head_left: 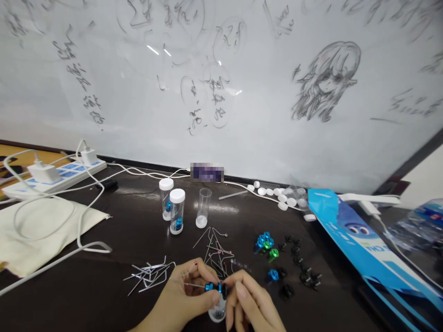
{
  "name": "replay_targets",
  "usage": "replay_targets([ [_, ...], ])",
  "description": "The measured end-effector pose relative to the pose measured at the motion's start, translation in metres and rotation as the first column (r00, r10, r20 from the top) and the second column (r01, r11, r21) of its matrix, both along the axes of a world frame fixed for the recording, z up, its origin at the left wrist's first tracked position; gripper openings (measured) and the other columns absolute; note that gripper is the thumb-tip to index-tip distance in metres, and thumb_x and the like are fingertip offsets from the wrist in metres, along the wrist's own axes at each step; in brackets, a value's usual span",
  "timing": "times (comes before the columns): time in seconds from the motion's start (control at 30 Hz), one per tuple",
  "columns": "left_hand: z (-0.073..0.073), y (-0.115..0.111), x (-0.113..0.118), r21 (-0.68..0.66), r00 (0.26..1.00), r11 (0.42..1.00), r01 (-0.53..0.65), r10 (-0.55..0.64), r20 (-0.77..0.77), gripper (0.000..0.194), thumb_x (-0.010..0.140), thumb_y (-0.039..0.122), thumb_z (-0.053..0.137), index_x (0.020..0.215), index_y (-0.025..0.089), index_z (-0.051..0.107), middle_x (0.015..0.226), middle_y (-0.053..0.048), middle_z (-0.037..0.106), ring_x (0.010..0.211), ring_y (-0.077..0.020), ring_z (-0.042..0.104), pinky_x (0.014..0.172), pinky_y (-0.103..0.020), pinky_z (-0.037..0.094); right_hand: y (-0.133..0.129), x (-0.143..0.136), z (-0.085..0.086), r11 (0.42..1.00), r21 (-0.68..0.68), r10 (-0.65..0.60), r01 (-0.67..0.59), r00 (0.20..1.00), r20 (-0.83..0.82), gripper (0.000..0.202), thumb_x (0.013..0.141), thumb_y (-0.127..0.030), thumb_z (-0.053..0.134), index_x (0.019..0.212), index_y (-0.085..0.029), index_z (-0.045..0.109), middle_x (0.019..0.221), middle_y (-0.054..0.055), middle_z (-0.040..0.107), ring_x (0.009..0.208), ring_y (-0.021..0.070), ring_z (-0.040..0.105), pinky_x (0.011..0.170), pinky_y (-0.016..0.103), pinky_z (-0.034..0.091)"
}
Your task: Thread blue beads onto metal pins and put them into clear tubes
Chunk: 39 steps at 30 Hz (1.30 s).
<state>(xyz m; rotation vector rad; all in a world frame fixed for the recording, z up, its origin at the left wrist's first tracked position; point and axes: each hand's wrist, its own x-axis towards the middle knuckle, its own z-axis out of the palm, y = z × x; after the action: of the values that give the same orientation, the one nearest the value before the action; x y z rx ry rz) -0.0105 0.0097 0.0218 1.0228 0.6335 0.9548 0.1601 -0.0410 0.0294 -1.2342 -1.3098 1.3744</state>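
Note:
My left hand (183, 295) pinches a small blue metal fitting (212, 287) between thumb and fingers. A thin bent wire with a red-tipped end runs from beside the fitting across that hand. From the other side, my right hand (251, 299) is closed at the fitting's black end piece (224, 290); its fingertips partly hide it. Just below the fingers is a clear tube (217, 313), partly covered by my hands. Past my hands lie thin bent wires (216, 251) with small coloured ends. Bent metal hex keys (150, 275) are heaped left of my left hand.
Two white-capped tubes (177, 212) hold blue pieces; an uncapped tube (203, 208) stands beside them. Right lie blue and green fittings (266, 244), black screw-like pieces (306, 272), white caps (282, 198) and a blue package (360, 235). Left are a power strip (69, 173), cables and a cloth bag (44, 235).

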Motion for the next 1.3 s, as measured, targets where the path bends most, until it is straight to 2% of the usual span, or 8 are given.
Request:
replay_targets([
  [0.13, 0.0039, -0.0011, 0.0001, -0.002, 0.999, 1.0, -0.023, 0.023, -0.024, 0.023, 0.06, 0.024, 0.085, 0.068, 0.016, 0.065, 0.079, -0.002, 0.066, 0.073, -0.0158, 0.06, 0.066, -0.026, 0.047, -0.0014, -0.0006, -0.0002, 1.0, -0.006, -0.028, 0.028, 0.999, -0.03, 0.054, 0.089, -0.066, 0.044, 0.105, -0.015, 0.053, 0.059, 0.001, 0.062, 0.037, 0.0053, 0.037, 0.038, 0.017, 0.021],
  [0.3, 0.003, 0.0001, -0.0004, 0.02, 0.999, 1.0, -0.018, 0.019, -0.044, 0.023, 0.06, 0.027, 0.085, 0.068, 0.016, 0.066, 0.078, -0.003, 0.066, 0.074, -0.017, 0.06, 0.066, -0.027, 0.047, 0.0, -0.0005, 0.0004, 1.0, -0.004, -0.001, 0.001, 1.0, 0.009, 0.057, 0.087, -0.07, 0.043, 0.091, -0.015, 0.056, 0.057, 0.002, 0.062, 0.035, 0.005, 0.036, 0.038, 0.017, 0.02],
  [0.5, -0.0012, 0.0013, -0.0005, 0.007, 1.0, 1.0, -0.004, 0.004, -0.021, 0.022, 0.061, 0.024, 0.085, 0.069, 0.016, 0.066, 0.08, -0.003, 0.066, 0.073, -0.0158, 0.06, 0.065, -0.026, 0.047, -0.0017, -0.0009, 0.0001, 0.999, -0.009, -0.033, 0.033, 0.999, -0.018, 0.055, 0.089, -0.067, 0.043, 0.105, -0.016, 0.054, 0.059, 0.001, 0.062, 0.037, 0.0059, 0.038, 0.038, 0.016, 0.021],
  [0.67, -0.0003, 0.0008, -0.0006, 0.02, 1.0, 1.0, -0.01, 0.011, -0.02, 0.021, 0.062, 0.024, 0.085, 0.069, 0.016, 0.066, 0.079, -0.002, 0.066, 0.074, -0.0156, 0.06, 0.065, -0.025, 0.046, -0.0007, -0.0003, -0.0011, 1.0, 0.007, -0.011, 0.011, 1.0, -0.005, 0.054, 0.089, -0.067, 0.042, 0.092, -0.015, 0.056, 0.057, 0.002, 0.062, 0.036, 0.0046, 0.037, 0.038, 0.017, 0.021],
  [0.83, -0.0021, 0.0021, -0.001, 0.01, 1.0, 1.0, 0.006, -0.006, -0.021, 0.022, 0.062, 0.023, 0.085, 0.07, 0.016, 0.065, 0.081, -0.002, 0.066, 0.072, -0.0152, 0.06, 0.064, -0.026, 0.047, -0.0008, 0.0, -0.0008, 0.999, -0.015, -0.042, 0.041, 0.998, -0.052, 0.053, 0.09, -0.065, 0.043, 0.105, -0.016, 0.053, 0.059, 0.001, 0.063, 0.037, 0.0052, 0.038, 0.037, 0.016, 0.021],
  [1.0, -0.0014, 0.0009, -0.0008, 0.014, 1.0, 1.0, -0.006, 0.007, -0.015, 0.021, 0.062, 0.023, 0.085, 0.069, 0.016, 0.066, 0.079, -0.002, 0.066, 0.072, -0.0144, 0.06, 0.065, -0.025, 0.046, -0.0018, 0.0004, -0.0015, 1.0, -0.008, -0.026, 0.025, 0.999, -0.043, 0.052, 0.09, -0.064, 0.044, 0.094, -0.014, 0.057, 0.056, 0.001, 0.062, 0.037, 0.0047, 0.036, 0.037, 0.015, 0.02],
  [1.17, -0.0033, 0.0022, -0.0017, 0.008, 0.999, 1.0, 0.012, -0.012, -0.042, 0.021, 0.062, 0.021, 0.084, 0.069, 0.016, 0.065, 0.081, -0.002, 0.066, 0.075, -0.0156, 0.061, 0.066, -0.025, 0.046, -0.0017, 0.0011, -0.0017, 0.999, -0.02, -0.029, 0.028, 0.998, -0.059, 0.053, 0.09, -0.065, 0.044, 0.106, -0.015, 0.054, 0.059, 0.002, 0.063, 0.037, 0.0049, 0.038, 0.037, 0.015, 0.02],
  [1.3, -0.0046, 0.0031, -0.0015, 0.021, 0.999, 0.999, 0.025, -0.024, -0.029, 0.021, 0.064, 0.022, 0.084, 0.07, 0.016, 0.065, 0.081, -0.002, 0.066, 0.074, -0.0159, 0.061, 0.065, -0.026, 0.046, -0.0004, 0.0008, -0.0013, 1.0, -0.015, -0.006, 0.006, 0.999, -0.034, 0.056, 0.088, -0.068, 0.044, 0.096, -0.014, 0.056, 0.056, 0.002, 0.062, 0.036, 0.0043, 0.036, 0.036, 0.015, 0.02],
])
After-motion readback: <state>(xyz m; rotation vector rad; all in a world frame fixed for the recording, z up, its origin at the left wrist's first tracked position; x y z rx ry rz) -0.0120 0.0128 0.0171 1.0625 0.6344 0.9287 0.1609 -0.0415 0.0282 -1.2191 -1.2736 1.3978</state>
